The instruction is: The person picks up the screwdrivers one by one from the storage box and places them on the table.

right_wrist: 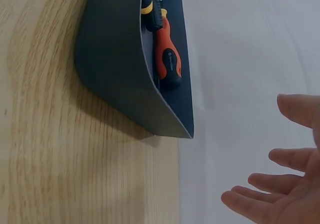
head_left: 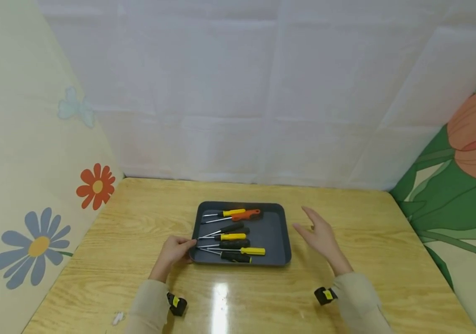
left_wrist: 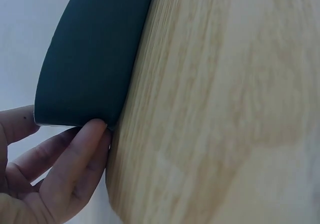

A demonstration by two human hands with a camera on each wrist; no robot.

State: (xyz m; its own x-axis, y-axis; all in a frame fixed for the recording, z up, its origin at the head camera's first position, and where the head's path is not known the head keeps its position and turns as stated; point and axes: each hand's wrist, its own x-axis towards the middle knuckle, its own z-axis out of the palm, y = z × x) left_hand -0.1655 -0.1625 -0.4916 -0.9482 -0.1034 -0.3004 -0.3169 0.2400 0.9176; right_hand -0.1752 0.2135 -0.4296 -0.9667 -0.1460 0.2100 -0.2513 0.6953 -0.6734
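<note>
A dark grey rectangular tray (head_left: 272, 236) lies on the table, holding several screwdrivers with their shafts pointing left. Toward its back is an orange-and-black screwdriver (head_left: 246, 215); nearer the front lie yellow-handled and black-handled ones, among them a yellow screwdriver (head_left: 253, 251). My left hand (head_left: 174, 250) grips the tray's left end, thumb at the rim; the left wrist view shows the fingers (left_wrist: 75, 164) at the corner of its wall. Off the tray's right side, my right hand (head_left: 320, 237) is held in the air, fingers spread and holding nothing.
The wooden table (head_left: 146, 204) meets a white sheet (head_left: 238, 102) at the back. Painted flower panels stand at both sides. A small white scrap (head_left: 118, 318) lies at the front left. Each wrist carries a small black camera (head_left: 177, 305).
</note>
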